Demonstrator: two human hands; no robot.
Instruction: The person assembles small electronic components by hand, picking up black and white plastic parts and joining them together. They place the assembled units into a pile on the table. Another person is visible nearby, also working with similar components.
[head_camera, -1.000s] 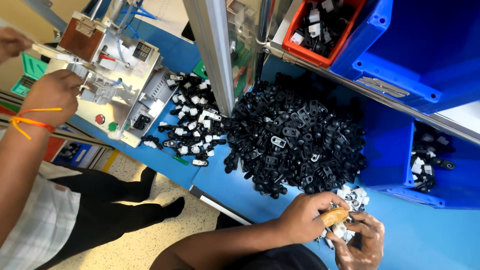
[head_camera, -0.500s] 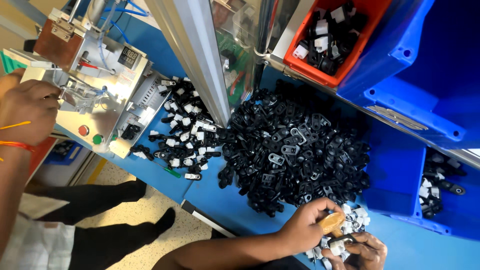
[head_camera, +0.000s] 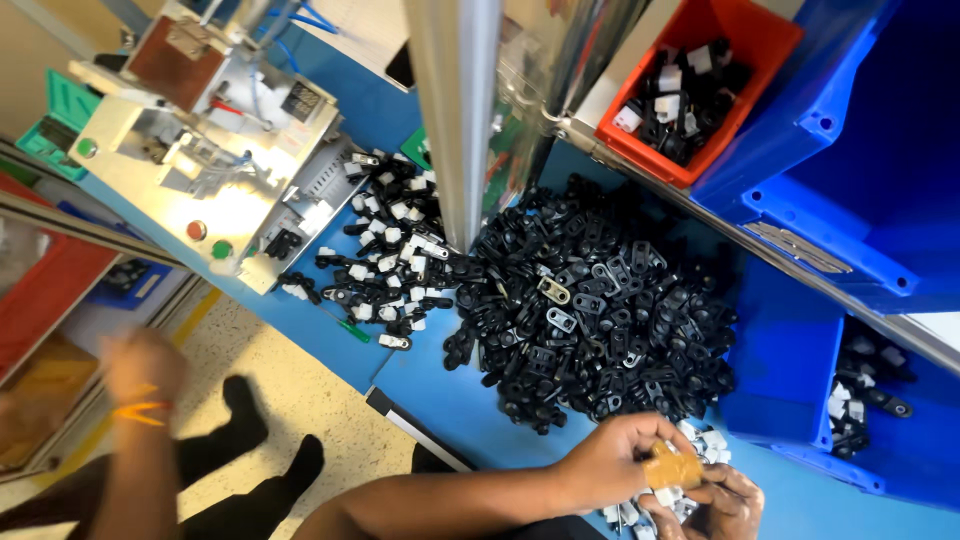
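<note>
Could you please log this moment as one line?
left hand: pinching white parts | right hand: cupped beneath | black clip pile: beside | co-worker's hand: blurred, far left

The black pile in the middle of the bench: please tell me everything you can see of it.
The black pile is a loose heap of many small flat parts, seemingly plastic, each with holes or slots. A few pieces look grey or metallic. It lies on the blue bench, its left edge at the base of a shiny post. A smaller spread of black-and-white parts adjoins it on the left. The hands do not touch it.
</note>
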